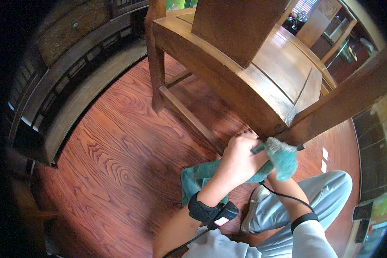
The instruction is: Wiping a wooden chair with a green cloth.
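Crouched behind a wooden chair (pixel 219 61), I have both hands low at its near rear leg, just under the seat corner. My left hand (pixel 243 158) grips a green cloth (pixel 282 161), bunched beside the leg. A longer part of the cloth hangs below that wrist towards the floor. My right forearm (pixel 288 190) reaches up behind the cloth. The cloth and my left hand hide most of the right hand, so its grip does not show. A lower stretcher (pixel 190 119) of the chair runs away from my hands to the other rear leg (pixel 156 80).
Dark wooden cabinet furniture (pixel 93 67) with a low ledge lines the left side. The floor (pixel 116 154) is reddish wood grain. The chair's tilted back post (pixel 342 96) crosses on the right. Cables run from black straps (pixel 213 211) on my wrists. My bent knee (pixel 338 183) is close by.
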Tool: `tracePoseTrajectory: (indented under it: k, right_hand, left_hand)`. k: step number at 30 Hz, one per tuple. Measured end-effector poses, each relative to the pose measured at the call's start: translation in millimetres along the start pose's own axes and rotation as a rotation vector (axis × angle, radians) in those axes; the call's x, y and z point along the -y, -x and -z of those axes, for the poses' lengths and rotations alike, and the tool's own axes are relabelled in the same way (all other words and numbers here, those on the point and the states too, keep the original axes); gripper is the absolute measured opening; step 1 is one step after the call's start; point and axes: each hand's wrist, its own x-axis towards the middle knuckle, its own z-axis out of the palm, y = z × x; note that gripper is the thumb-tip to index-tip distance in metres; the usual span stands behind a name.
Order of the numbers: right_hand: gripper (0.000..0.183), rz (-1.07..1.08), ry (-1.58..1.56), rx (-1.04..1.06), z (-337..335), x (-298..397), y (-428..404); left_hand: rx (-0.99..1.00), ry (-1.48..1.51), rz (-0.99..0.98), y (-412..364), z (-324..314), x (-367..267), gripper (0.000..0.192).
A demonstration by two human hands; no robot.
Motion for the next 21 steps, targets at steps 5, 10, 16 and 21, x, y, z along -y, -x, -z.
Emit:
tracePoseTrajectory:
  k: [5,10,16,21]
  right_hand:
    - [0.032,0.269,0.652,0.023,-42.3,-64.6,-55.6]
    - [0.058,-0.003,0.463,0.320,-42.7,-16.0,-54.6]
    - [0.054,-0.035,0.089,0.263,-35.7,-29.4,-52.7]
    - [0.035,0.227,0.475,0.060,-40.5,-4.3,-48.9]
  left_hand:
    - [-0.059,-0.258,0.152,38.0,-10.4,56.2,0.025]
    - [-0.131,-0.092,0.359,79.1,13.2,107.5,0.016]
    - [-0.407,0.059,-0.148,-1.0,59.8,16.2,0.052]
    - [-0.720,0.058,-0.280,-46.5,93.5,-26.1,0.044]
